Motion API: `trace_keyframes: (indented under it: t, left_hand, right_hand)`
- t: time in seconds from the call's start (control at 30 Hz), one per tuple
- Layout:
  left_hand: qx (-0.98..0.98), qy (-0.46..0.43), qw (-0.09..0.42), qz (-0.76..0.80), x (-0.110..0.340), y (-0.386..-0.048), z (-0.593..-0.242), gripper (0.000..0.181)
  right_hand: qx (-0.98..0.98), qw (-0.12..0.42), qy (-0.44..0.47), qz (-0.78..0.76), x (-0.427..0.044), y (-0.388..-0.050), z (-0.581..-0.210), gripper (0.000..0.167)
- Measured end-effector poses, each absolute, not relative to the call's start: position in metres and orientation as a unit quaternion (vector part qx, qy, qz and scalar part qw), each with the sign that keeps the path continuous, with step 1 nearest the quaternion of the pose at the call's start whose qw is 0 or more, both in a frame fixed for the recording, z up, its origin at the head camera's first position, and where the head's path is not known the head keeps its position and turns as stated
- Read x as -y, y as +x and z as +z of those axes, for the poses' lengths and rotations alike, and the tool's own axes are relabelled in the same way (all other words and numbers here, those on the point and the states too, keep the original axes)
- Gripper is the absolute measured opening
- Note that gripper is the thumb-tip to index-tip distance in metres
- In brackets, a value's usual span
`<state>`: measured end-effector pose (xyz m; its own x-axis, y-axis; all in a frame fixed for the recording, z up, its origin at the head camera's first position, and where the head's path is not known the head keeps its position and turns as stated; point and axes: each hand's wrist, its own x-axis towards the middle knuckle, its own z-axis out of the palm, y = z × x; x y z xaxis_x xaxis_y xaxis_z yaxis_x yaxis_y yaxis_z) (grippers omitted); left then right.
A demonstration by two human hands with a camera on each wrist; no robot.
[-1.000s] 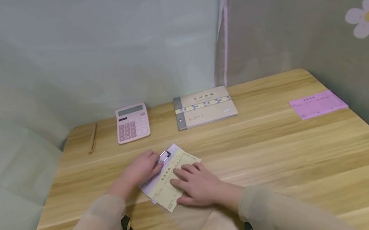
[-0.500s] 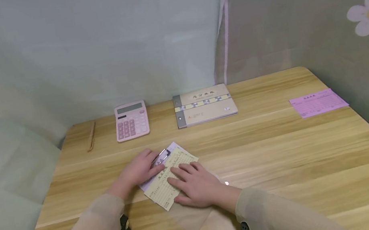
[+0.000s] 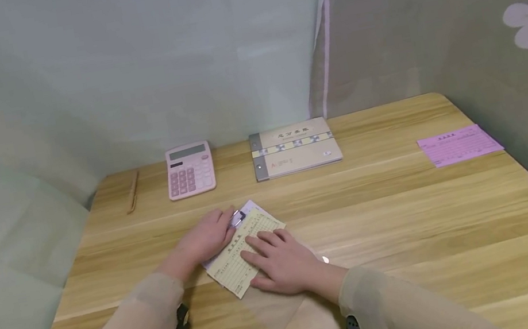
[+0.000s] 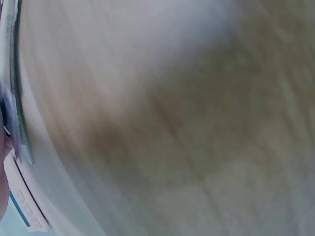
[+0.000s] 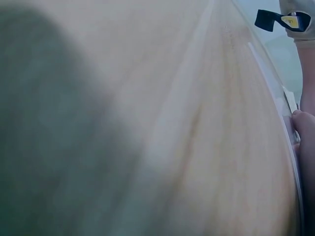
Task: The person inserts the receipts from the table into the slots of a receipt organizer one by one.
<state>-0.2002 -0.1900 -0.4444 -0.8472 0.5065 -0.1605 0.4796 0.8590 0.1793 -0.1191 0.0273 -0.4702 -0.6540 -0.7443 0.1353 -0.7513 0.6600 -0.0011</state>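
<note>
A clear clipboard (image 3: 277, 315) lies slanted on the table in the head view. On it rests a yellow printed slip (image 3: 231, 268), over a lilac sheet (image 3: 252, 207) that shows along its upper edge. My left hand (image 3: 207, 237) holds the metal clip (image 3: 238, 217) at the board's upper left, its fingers bent and the thumb close to the slip's edge. Spread flat across the yellow slip, my right hand (image 3: 285, 264) presses it down with straight fingers. Both wrist views are mostly blurred tabletop; the right one shows part of the left hand (image 5: 306, 125) at its edge.
A pink calculator (image 3: 190, 171) and a beige ledger book (image 3: 296, 150) lie along the table's back edge. Left of them is a slim brown stick-like object (image 3: 133, 192). A magenta slip (image 3: 460, 145) lies at the table's right edge. Cloth curtains (image 3: 173, 57) surround the table.
The yellow slip has shifted slightly left, towards the clip, covering more of the lilac sheet. My left thumb and fingers have moved further over the clip. The right hand stays flat on the slip.
</note>
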Motion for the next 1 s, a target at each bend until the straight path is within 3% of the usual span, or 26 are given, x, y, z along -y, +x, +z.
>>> trace_keyframes:
  t: [0.47,0.77,1.0]
  left_hand:
    - [-0.946,0.289,0.123,0.084,0.188,-0.199,-0.431,0.058]
    - [-0.946,0.273,0.139,0.109,0.192,-0.200,-0.432,0.059]
    - [-0.943,0.297,0.112,0.101,0.192,-0.202,-0.433,0.058]
  right_hand:
    - [0.916,0.035,0.393,0.067,-0.028,-0.117,-0.471,0.068]
    - [0.907,0.104,0.401,0.073,-0.028,-0.117,-0.474,0.052]
    - [0.906,0.088,0.410,0.056,-0.029,-0.117,-0.469,0.057]
